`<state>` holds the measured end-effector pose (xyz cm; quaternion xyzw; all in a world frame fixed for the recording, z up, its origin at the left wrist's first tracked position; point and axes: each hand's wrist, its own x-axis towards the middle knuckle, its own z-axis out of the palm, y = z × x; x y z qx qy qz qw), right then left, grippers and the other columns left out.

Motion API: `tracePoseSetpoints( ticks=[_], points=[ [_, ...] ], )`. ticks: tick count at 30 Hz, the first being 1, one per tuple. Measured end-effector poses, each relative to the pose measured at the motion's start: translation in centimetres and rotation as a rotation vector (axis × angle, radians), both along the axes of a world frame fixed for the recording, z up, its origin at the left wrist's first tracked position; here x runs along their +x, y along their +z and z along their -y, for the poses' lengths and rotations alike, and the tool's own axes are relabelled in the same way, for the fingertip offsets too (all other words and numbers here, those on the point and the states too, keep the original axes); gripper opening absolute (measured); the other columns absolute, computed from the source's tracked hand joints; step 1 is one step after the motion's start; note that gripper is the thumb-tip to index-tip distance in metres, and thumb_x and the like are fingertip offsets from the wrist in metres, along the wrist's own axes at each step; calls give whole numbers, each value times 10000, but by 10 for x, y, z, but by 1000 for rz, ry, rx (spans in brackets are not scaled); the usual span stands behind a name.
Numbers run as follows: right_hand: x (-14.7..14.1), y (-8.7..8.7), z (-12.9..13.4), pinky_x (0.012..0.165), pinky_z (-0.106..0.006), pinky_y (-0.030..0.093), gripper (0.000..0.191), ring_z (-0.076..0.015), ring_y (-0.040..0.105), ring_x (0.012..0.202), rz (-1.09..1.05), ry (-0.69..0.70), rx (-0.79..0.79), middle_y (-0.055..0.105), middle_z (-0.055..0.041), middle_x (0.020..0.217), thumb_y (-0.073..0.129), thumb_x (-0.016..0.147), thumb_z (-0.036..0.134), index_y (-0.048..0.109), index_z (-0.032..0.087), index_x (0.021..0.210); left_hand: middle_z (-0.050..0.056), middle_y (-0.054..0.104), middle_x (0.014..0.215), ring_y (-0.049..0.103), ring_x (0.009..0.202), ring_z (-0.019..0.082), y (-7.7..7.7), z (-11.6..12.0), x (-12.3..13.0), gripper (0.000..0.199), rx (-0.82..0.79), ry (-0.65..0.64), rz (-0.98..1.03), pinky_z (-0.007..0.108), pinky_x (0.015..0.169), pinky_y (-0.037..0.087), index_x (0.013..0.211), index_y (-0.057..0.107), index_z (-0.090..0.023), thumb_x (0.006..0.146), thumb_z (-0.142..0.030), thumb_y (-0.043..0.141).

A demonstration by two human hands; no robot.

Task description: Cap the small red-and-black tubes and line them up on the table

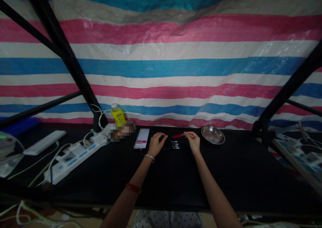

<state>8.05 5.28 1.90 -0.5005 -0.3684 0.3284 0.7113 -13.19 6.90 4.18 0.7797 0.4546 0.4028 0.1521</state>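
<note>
My right hand [193, 141] pinches one end of a small red item [178, 136] with a shiny tip, which points left over the black table. My left hand [156, 143] is to the left of it, palm down, with thumb and fingers apart and nothing seen between them. Between my hands lie several small dark pieces with silvery ends [175, 145], in a short stack of rows. Just left of my left hand is a phone [142, 138] with a lit screen. A round metal dish [213, 135] stands to the right of my right hand.
A yellow bottle [118, 115] with a white cap stands at the back left. White power strips [77, 157] with cables lie on the left of the black table [173, 184]. Black metal posts [72, 66] rise on both sides, before a striped sheet. Another strip is at the far right.
</note>
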Motion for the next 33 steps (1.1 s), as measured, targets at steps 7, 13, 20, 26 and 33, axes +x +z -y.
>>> tracePoseSetpoints(
  ticks=[7,13,20,26,33],
  points=[
    [-24,-27,-30,607,-282,475,361,-181,629,625,148,20,-57,674,-50,652,689,605,504,603,163,685,136,308,1434,292,1312,289,-42,3,4,851,-27,11,-317,449,1028,295,1362,294,-203,684,-609,610],
    [-24,-47,-31,663,-303,483,285,-204,644,672,275,12,-107,682,-42,681,676,634,461,633,183,687,91,245,1474,231,1345,279,-52,-4,18,784,-59,-88,-438,470,1043,262,1385,265,-272,737,-606,554],
    [-21,-55,-29,776,-326,486,245,-217,653,814,560,19,-135,703,-48,843,559,751,394,692,212,847,113,285,1456,253,1342,261,-54,-24,32,741,-104,-207,-440,441,1056,283,1381,298,-233,774,-603,508],
    [-22,-51,-26,949,-359,398,440,-231,577,1050,437,15,-132,651,-83,1088,421,832,481,659,183,1051,125,284,1454,256,1342,250,-54,-36,33,738,-41,-297,-432,416,1068,289,1385,293,-193,797,-604,468],
    [-23,-56,-40,1033,-350,313,659,-214,408,1252,-54,51,-73,482,-99,1320,373,802,618,542,143,1226,119,317,1440,281,1331,240,-57,-42,48,581,3,-253,-473,423,1074,285,1380,303,-169,897,-490,342]
  ],
)
